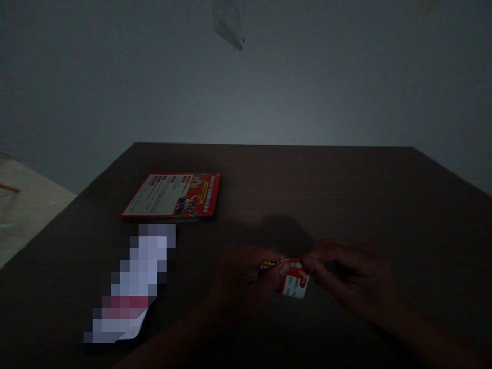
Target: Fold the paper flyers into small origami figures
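Far left: pale floor (34, 205) showing past the bench (307, 179) edge, with an orange-brown rod (9, 188) poking in from the frame edge.

Next, a bright phone-like slab (132, 282) is lying at a slant on the bench's left side. Mostly pixelated, so can't read it; a pinkish band is crossing its lower part and one rounded corner is showing at the bottom.

Just beyond its far end, a red-bordered booklet (165, 197) is lying flat. White text panel is taking up its left side, red illustrated strip its right. Can't tell how many pages.

Above, the grey wall (307, 77) is carrying a dark smudged patch (228, 25).

Left hand (249, 282): fingers are clamping the left part of a small red-and-white printed card (295, 287), thumb lying over the near face. The card is sitting between the two hands, in front of the person, right of the booklet and nearer; lower edge is curving.

Right hand (357, 277): thumb and forefinger are pinching the card's upper right corner. Other fingers are bending behind, dim.
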`<control>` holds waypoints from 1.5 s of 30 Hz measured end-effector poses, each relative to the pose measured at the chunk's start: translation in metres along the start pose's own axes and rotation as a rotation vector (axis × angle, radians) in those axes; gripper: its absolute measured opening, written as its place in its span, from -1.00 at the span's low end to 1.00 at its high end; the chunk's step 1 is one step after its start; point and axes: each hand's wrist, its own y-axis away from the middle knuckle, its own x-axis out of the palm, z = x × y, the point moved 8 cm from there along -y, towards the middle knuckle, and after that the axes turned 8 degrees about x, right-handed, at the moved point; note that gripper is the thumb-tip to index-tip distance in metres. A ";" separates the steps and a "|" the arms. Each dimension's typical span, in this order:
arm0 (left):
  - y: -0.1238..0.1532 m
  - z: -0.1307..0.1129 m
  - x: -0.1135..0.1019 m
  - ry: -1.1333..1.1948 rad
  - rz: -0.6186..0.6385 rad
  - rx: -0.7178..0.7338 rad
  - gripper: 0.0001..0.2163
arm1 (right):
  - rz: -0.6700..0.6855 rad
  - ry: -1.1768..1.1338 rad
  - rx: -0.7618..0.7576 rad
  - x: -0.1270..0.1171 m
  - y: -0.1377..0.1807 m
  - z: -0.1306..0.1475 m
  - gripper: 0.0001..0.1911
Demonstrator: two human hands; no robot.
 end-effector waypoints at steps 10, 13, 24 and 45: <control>0.000 0.000 0.003 0.018 0.101 -0.016 -0.79 | -0.007 0.005 -0.020 -0.002 0.002 -0.001 -0.87; 0.001 0.007 0.005 0.022 0.153 -0.088 -0.77 | 0.004 0.006 -0.009 -0.001 0.003 -0.004 -0.87; 0.000 -0.004 -0.013 -0.076 0.010 0.035 -0.88 | -0.001 -0.038 0.027 -0.002 -0.001 -0.005 -0.86; -0.001 0.013 -0.011 -0.073 -0.069 -0.083 -0.76 | -0.009 -0.091 0.148 -0.003 -0.001 -0.021 -0.82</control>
